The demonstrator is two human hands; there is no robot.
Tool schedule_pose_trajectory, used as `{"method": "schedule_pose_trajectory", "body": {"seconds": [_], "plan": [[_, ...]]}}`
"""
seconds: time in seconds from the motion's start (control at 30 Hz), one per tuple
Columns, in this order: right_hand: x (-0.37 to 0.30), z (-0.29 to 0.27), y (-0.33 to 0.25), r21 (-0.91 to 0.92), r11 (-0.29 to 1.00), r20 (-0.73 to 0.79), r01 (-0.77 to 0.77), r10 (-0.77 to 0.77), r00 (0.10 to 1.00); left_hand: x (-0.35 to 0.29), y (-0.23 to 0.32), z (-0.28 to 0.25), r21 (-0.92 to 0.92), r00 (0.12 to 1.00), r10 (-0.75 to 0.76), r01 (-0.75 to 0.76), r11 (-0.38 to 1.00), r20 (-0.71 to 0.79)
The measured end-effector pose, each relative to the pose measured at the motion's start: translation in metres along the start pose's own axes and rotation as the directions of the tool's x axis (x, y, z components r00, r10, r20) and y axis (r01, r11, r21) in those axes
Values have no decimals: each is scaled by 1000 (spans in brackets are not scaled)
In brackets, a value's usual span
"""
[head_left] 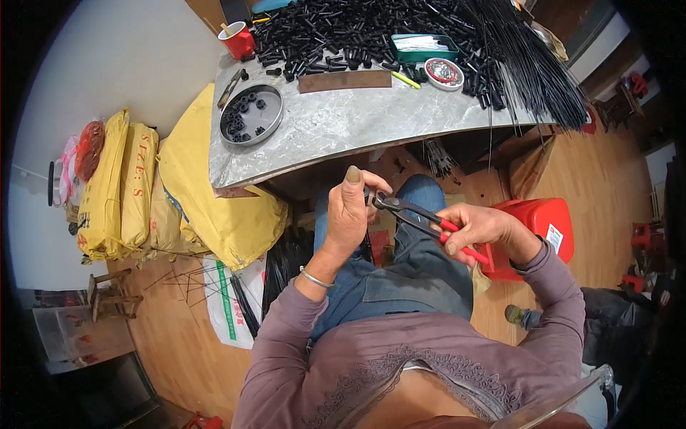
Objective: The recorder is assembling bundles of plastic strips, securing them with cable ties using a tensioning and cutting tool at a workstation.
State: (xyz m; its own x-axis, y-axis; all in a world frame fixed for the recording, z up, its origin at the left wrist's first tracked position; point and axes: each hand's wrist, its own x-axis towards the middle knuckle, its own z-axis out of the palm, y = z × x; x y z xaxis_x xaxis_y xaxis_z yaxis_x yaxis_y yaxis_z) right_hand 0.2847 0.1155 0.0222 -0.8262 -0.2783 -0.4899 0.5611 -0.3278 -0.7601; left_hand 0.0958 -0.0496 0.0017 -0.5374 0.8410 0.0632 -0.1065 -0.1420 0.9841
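Observation:
Over my lap, my right hand (475,230) is closed round the red handles of a pair of pincers (409,211). Their dark metal head points left and meets the fingers of my left hand (348,207). That hand is closed, thumb up, on a small black piece (367,194) at the pincers' jaws. Most of the piece is hidden behind the fingers, so its exact kind does not show. On the table beyond lies a large heap of black bolt-like parts (336,36). A round metal tin (270,132) at the table's left holds several small black nut-like pieces.
A rusty flat bar (345,81), a yellow-green pen (406,80), a green box of white strips (424,48) and a white-rimmed dish (444,74) lie along the heap. Long black wires (525,61) overhang the table's right. A red container (550,222) stands right, yellow sacks (207,193) left.

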Motion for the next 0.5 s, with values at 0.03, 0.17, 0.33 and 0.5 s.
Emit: {"method": "schedule_pose_trajectory", "body": {"seconds": [0.03,0.17,0.33,0.5], "plan": [[-1,4,-4,-5,1000,-3,-20,20,1000,0,-1,1,0,1000,1,-1,1000,-3],[-3,14,-5,-1,999,-74,-41,41,996,1,0,1,-8,1000,-28,28,1000,-3],[-6,30,-15,-124,992,-183,24,-47,982,2,3,1,-39,998,-54,53,998,-21],[-11,47,-30,-389,921,-253,-35,-71,965,3,-4,1,-24,999,-36,36,999,-27]]}}
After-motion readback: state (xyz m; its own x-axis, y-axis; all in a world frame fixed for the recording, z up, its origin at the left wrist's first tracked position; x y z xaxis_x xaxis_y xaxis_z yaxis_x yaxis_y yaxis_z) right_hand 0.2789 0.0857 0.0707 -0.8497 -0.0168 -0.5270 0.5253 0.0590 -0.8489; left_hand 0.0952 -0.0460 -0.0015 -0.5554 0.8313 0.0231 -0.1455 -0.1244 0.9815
